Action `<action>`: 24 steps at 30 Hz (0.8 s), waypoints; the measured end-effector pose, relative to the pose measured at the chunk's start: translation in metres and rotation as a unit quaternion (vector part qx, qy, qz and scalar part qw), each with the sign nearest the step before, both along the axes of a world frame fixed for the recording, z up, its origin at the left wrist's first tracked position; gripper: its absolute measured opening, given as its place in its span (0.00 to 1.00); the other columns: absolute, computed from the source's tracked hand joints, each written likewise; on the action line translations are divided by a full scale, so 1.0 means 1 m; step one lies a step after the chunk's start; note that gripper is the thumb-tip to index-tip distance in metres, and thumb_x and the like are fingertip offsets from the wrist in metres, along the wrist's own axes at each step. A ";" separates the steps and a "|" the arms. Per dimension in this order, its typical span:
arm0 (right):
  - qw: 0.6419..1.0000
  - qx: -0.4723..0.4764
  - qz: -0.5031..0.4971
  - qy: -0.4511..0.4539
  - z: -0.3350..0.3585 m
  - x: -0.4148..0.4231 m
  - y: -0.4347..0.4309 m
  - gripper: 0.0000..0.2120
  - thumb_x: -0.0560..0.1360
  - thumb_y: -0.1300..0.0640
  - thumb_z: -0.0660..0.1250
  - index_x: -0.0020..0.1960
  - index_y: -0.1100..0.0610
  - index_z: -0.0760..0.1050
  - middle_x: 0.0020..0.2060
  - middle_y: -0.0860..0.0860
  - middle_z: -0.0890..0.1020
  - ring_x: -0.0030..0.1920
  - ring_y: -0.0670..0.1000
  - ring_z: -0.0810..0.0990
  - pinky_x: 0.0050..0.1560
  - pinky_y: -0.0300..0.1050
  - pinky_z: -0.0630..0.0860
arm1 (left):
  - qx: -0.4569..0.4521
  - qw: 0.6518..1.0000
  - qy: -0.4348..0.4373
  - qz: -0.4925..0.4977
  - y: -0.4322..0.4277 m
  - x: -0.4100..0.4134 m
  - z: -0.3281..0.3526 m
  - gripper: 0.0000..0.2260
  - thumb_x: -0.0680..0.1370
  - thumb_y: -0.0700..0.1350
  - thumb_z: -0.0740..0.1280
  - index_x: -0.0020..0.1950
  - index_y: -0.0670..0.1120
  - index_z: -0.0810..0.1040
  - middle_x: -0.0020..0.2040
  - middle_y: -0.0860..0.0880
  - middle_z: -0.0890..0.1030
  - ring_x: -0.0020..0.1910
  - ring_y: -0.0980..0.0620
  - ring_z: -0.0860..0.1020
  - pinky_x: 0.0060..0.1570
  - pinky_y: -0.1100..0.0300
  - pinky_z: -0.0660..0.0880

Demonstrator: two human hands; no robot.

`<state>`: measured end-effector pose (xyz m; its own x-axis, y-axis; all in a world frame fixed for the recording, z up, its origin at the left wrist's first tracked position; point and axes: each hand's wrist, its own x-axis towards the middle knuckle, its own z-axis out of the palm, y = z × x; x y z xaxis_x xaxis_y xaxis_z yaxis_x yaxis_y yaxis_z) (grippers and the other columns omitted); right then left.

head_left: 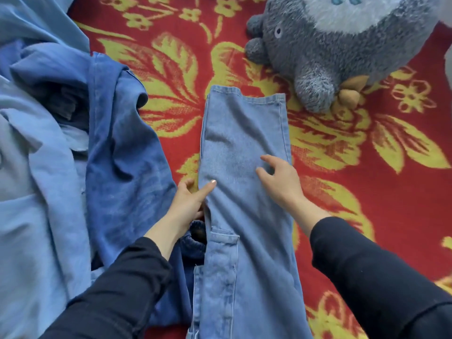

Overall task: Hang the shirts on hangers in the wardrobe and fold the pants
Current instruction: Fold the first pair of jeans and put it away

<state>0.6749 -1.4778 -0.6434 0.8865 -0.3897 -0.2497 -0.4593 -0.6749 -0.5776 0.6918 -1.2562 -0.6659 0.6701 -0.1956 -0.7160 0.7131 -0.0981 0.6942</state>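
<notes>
Left hand (pixel 188 199) pinches pants (pixel 244 133) edge; right hand (pixel 281 182) palm-down, fingers (pixel 269 159) spread.

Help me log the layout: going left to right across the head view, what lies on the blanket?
In order: pale blue garment → darker blue garment → light denim pants → grey plush toy.

The person wears plain black long sleeves, and both the left sleeve (pixel 117 289) and the right sleeve (pixel 379 272) are of soft, matte cloth that gathers in shallow creases along the arms. Each sleeve ends in a simple edge short of the wrist, leaving the left hand (pixel 188 199) and right hand (pixel 281 179) bare. The thumbnail (pixel 213 182) on the left hand is short and glossy.
</notes>
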 end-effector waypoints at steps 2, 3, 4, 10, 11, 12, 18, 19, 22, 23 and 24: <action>0.998 -0.059 0.030 0.023 -0.004 -0.043 0.004 0.26 0.75 0.46 0.65 0.72 0.51 0.68 0.73 0.51 0.67 0.73 0.51 0.62 0.71 0.48 0.59 | 0.008 0.992 -0.055 -0.115 0.004 -0.012 0.010 0.46 0.62 0.53 0.79 0.74 0.54 0.57 0.64 0.54 0.75 0.60 0.54 0.78 0.61 0.52 0.75; 0.995 -0.077 0.041 0.043 -0.006 -0.067 0.008 0.29 0.75 0.42 0.65 0.73 0.49 0.65 0.75 0.51 0.62 0.75 0.51 0.57 0.72 0.49 0.56 | 0.019 0.979 -0.091 -0.180 0.006 -0.021 0.014 0.48 0.62 0.51 0.79 0.74 0.56 0.55 0.65 0.57 0.75 0.61 0.57 0.77 0.61 0.55 0.75; 0.993 -0.083 0.043 0.065 -0.008 -0.091 0.013 0.31 0.74 0.39 0.64 0.75 0.47 0.62 0.77 0.50 0.58 0.76 0.50 0.53 0.73 0.50 0.53 | 0.030 0.967 -0.120 -0.223 0.006 -0.032 0.017 0.47 0.63 0.50 0.78 0.74 0.58 0.54 0.64 0.57 0.75 0.60 0.58 0.77 0.59 0.56 0.75; 0.978 -0.036 -0.088 0.184 -0.021 -0.224 0.030 0.34 0.73 0.33 0.61 0.76 0.40 0.56 0.78 0.46 0.52 0.77 0.50 0.48 0.72 0.56 0.52 | 0.145 0.958 -0.228 -0.094 0.013 -0.083 0.034 0.34 0.76 0.44 0.70 0.75 0.57 0.55 0.50 0.55 0.82 0.51 0.54 0.80 0.45 0.65 0.72; 0.974 -0.024 -0.114 0.194 -0.021 -0.241 0.031 0.35 0.73 0.33 0.61 0.76 0.41 0.56 0.78 0.46 0.52 0.77 0.51 0.49 0.72 0.58 0.52 | 0.190 0.943 -0.255 -0.095 0.017 -0.094 0.036 0.32 0.77 0.46 0.69 0.76 0.54 0.55 0.51 0.55 0.81 0.55 0.52 0.78 0.49 0.61 0.69; 0.973 -0.013 -0.131 0.192 -0.020 -0.256 0.031 0.35 0.73 0.33 0.61 0.76 0.42 0.58 0.78 0.46 0.54 0.77 0.51 0.51 0.72 0.58 0.53 | 0.216 0.929 -0.281 -0.107 0.021 -0.107 0.038 0.31 0.77 0.47 0.68 0.76 0.52 0.57 0.54 0.54 0.80 0.57 0.51 0.76 0.53 0.58 0.68; 0.970 0.073 -0.205 0.112 -0.003 -0.326 0.059 0.29 0.72 0.37 0.67 0.65 0.54 0.73 0.61 0.52 0.76 0.64 0.55 0.72 0.63 0.54 0.70 | 0.259 0.926 -0.267 -0.058 0.053 -0.237 0.034 0.27 0.73 0.46 0.73 0.68 0.41 0.67 0.57 0.44 0.75 0.59 0.44 0.72 0.63 0.49 0.68; 0.968 0.065 -0.212 0.118 -0.002 -0.341 0.066 0.27 0.71 0.37 0.68 0.62 0.54 0.73 0.59 0.52 0.76 0.63 0.55 0.73 0.61 0.53 0.70 | 0.254 0.946 -0.199 -0.039 0.059 -0.260 0.029 0.28 0.73 0.48 0.73 0.68 0.40 0.67 0.57 0.42 0.74 0.60 0.42 0.72 0.64 0.48 0.67; 0.965 0.035 -0.202 0.160 -0.005 -0.386 0.083 0.23 0.69 0.36 0.68 0.55 0.52 0.75 0.55 0.50 0.76 0.61 0.56 0.72 0.58 0.54 0.70 | 0.228 0.972 -0.050 -0.035 0.069 -0.317 0.019 0.31 0.75 0.55 0.70 0.70 0.40 0.65 0.65 0.40 0.72 0.66 0.42 0.70 0.68 0.47 0.65; 0.964 0.035 -0.196 0.176 -0.007 -0.401 0.087 0.23 0.69 0.35 0.68 0.53 0.52 0.75 0.55 0.50 0.75 0.61 0.55 0.71 0.57 0.53 0.70 | 0.236 0.966 -0.058 -0.083 0.072 -0.332 0.015 0.30 0.75 0.55 0.70 0.70 0.41 0.66 0.66 0.41 0.72 0.66 0.42 0.69 0.68 0.47 0.65; 0.961 0.036 -0.189 0.197 -0.009 -0.417 0.092 0.22 0.69 0.35 0.68 0.51 0.52 0.75 0.54 0.49 0.73 0.60 0.55 0.70 0.56 0.52 0.69 | 0.237 0.960 -0.068 -0.131 0.074 -0.345 0.012 0.28 0.75 0.53 0.71 0.69 0.42 0.67 0.65 0.43 0.73 0.66 0.42 0.70 0.66 0.47 0.67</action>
